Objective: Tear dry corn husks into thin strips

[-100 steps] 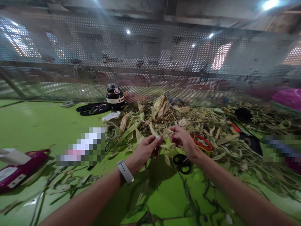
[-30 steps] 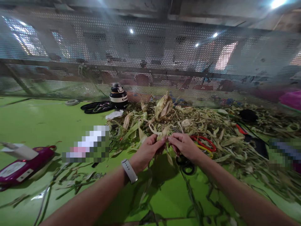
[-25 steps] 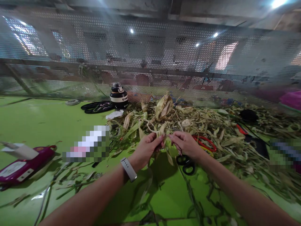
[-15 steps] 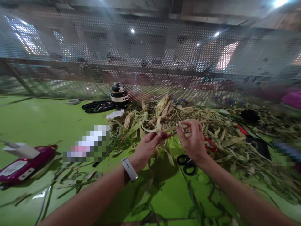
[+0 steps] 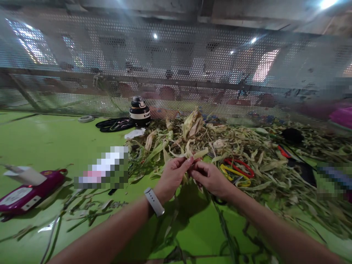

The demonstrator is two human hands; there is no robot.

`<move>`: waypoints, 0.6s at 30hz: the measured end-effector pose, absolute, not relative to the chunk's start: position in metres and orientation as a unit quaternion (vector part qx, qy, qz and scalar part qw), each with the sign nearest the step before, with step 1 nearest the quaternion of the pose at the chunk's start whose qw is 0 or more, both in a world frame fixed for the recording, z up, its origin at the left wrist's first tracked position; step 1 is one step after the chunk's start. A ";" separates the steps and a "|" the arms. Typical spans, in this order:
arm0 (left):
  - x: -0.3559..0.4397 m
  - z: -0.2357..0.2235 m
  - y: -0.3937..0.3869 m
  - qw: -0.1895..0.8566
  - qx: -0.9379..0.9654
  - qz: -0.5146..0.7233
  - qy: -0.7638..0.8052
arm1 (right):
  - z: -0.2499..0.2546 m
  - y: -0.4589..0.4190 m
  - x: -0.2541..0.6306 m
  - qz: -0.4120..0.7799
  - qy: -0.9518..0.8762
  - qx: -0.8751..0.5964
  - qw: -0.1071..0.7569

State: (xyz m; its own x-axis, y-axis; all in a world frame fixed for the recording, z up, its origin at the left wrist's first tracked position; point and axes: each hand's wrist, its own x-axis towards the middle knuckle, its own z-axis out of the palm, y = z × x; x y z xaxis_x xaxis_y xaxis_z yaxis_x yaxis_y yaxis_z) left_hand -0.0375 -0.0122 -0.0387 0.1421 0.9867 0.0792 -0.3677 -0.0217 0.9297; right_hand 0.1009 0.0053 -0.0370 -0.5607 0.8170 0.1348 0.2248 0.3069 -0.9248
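Observation:
Pale strips of corn husk stick up from between my hands in the middle of the view. My left hand, with a light band at its wrist, pinches the husk between thumb and fingers. Against it, my right hand has its fingers bent and closed on the lower part of the same husk; the exact grip is partly hidden. Right of my hands lie scissors with yellow handles and a red-handled pair. Black scissors are mostly covered by my right wrist.
A heap of dried husks spreads behind and to the right. A black bottle stands before a perforated metal screen. A magenta power strip or tool lies on the green table at left, with husk scraps and a cable nearby.
My right hand has moved left and down, from the free end of the husk strip to beside my left hand. The yellow-handled scissors have come into view; the black pair is now mostly covered.

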 end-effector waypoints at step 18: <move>-0.041 -0.033 -0.012 0.620 0.432 0.545 0.363 | -0.033 0.001 0.095 0.556 -0.678 -0.366 0.310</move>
